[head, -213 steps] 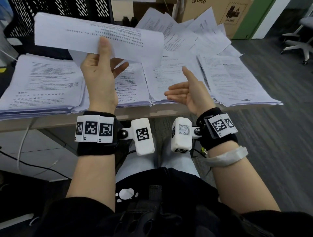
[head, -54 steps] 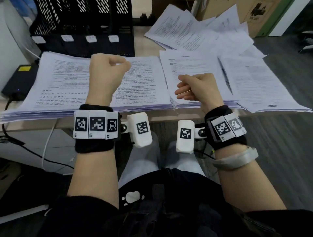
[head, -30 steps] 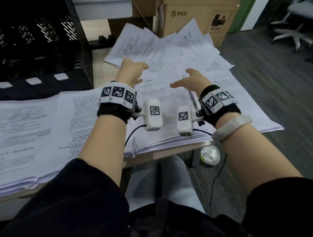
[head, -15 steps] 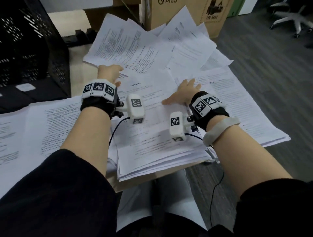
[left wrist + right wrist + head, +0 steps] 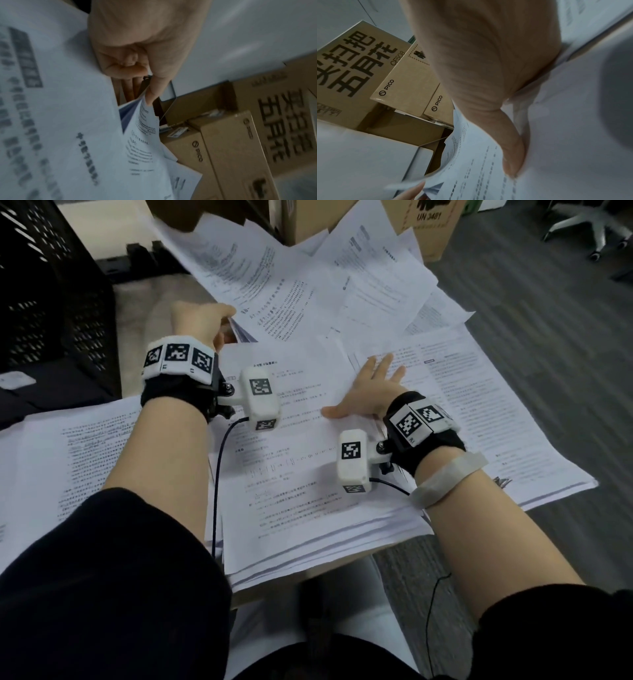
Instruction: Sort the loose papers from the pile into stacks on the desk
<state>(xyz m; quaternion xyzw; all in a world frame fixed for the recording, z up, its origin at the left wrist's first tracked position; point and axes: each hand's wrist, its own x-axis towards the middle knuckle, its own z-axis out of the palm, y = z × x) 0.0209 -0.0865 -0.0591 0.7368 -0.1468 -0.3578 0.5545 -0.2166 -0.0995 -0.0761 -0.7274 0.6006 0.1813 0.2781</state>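
A person's left hand point(image 5: 200, 321) pinches the near-left corner of a printed sheet point(image 5: 250, 278) between thumb and curled fingers point(image 5: 126, 70), lifting its edge from the loose pile of papers point(image 5: 376, 282) spread across the far side of the bench point(image 5: 133, 302). The right hand point(image 5: 371, 393) lies flat, fingers spread, grip slack, pressing the right edge of the near middle stack point(image 5: 308, 491). Another stack point(image 5: 507, 419) sits to its right, one more point(image 5: 75, 453) to its left. Cardboard boxes point(image 5: 424, 224) stand beyond the pile; a black mesh organiser point(image 5: 48, 285) sits far left.
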